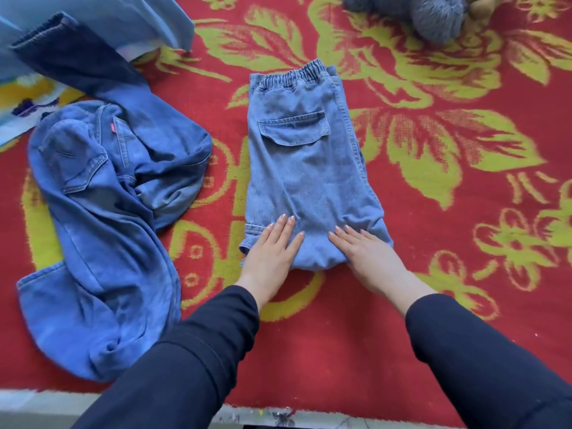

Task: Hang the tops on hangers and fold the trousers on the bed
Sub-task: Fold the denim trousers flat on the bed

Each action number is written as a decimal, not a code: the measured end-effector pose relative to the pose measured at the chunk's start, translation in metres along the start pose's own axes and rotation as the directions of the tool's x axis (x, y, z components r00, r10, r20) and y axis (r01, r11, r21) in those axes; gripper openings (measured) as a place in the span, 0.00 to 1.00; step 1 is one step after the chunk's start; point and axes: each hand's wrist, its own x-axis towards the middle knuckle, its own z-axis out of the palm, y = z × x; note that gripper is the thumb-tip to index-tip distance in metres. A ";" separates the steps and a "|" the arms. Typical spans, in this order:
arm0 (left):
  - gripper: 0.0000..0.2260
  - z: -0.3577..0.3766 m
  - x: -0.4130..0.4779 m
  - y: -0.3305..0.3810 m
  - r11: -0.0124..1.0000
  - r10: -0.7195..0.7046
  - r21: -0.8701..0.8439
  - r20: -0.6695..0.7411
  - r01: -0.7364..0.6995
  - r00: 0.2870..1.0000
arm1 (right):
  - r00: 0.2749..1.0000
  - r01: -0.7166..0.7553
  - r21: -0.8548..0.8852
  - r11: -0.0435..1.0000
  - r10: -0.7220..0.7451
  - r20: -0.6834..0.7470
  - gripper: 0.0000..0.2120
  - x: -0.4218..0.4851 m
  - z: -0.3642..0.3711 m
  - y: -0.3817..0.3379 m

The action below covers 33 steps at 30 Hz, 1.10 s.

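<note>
**On the bed: two flat hands pressing a folded pair of light denim trousers**

Across a red blanket point(356, 345) patterned with yellow-green flowers and leaves, seen from above by a head-worn camera, a pair of light blue denim trousers point(306, 168) lies folded into a tall, narrow rectangle in the middle of the view. Its elastic waistband points away from the person, and a flapped back pocket faces up just below that band. The near edge is a rounded fold.

Both hands rest on that near end. The left hand point(272, 252) lies palm down on the near left corner, fingers straight and close together, pointing away. The right hand point(366, 252) lies palm down on the near right corner, fingers straight and angled toward the left hand. Neither hand grips the cloth; both are spread flat on top of it, with a strip of denim showing between them. Black sleeves cover both forearms.

To the left, well apart from the folded pair, darker blue jeans point(102, 218) sprawl unfolded and crumpled, a back pocket with a small red tab facing up. One dark leg runs toward the top left corner, where pale blue fabric point(130, 17) lies.

At the top right edge sits a grey fluffy soft toy point(433, 13), partly cut off.

No containers are in view.
</note>
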 end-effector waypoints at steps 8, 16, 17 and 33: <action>0.23 -0.051 -0.023 -0.005 0.953 0.180 -0.290 0.309 -0.088 0.934 | 0.961 -0.062 0.285 0.957 -0.020 0.278 0.11 -0.033 -0.045 -0.006; 0.20 -0.082 -0.064 0.020 0.705 0.478 -0.663 0.708 0.254 0.519 | 0.457 -0.323 0.299 0.898 -0.129 0.880 0.13 -0.067 -0.072 -0.014; 0.20 -0.084 -0.061 0.016 0.663 0.487 -0.678 0.713 0.319 0.505 | 0.457 -0.349 0.312 0.884 -0.130 0.880 0.14 -0.065 -0.076 -0.011; 0.05 -0.106 0.061 -0.108 0.674 -0.068 -0.705 0.241 0.223 0.968 | 0.981 -0.151 0.389 0.909 0.090 0.171 0.13 0.060 -0.140 0.033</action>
